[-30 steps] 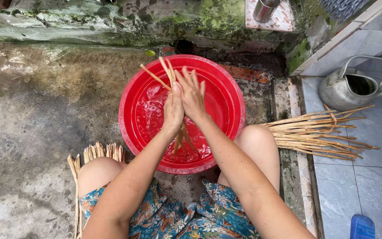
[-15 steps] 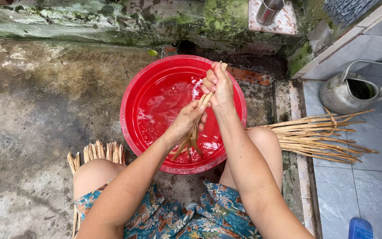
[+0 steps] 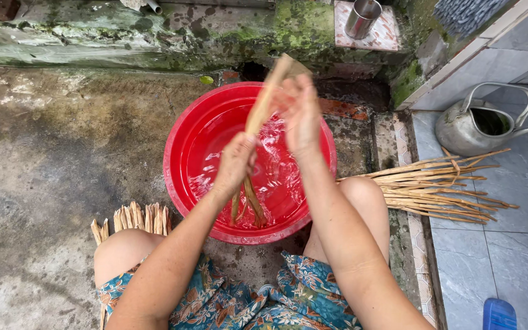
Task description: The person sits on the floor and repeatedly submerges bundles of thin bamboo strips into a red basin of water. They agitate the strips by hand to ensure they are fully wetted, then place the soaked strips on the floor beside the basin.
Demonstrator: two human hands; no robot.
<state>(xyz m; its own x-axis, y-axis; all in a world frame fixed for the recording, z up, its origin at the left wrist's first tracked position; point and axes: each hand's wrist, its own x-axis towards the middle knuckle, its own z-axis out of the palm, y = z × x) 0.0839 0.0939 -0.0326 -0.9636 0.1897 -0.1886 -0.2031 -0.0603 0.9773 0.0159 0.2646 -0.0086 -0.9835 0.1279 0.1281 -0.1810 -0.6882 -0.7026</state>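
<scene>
A round red basin [image 3: 190, 131] with water stands on the wet concrete in front of my knees. I hold a bunch of tan reed strips [image 3: 263, 107] over it, tilted from lower left to upper right. My left hand [image 3: 234, 164] grips the bunch near its lower part, the strip ends trailing down toward the water. Higher up, my right hand [image 3: 299, 110] closes around the same bunch, a little blurred by motion.
A pile of tan strips [image 3: 441, 186] lies right of my right knee. More strip ends [image 3: 135, 217] stick out by my left knee. A metal kettle [image 3: 481, 122] sits on grey tiles at right, a metal cup [image 3: 362, 17] on the mossy ledge behind.
Both hands have lifted the strips up out of the water. My right hand slid up along the bunch toward the far rim, and the left hand rose with it.
</scene>
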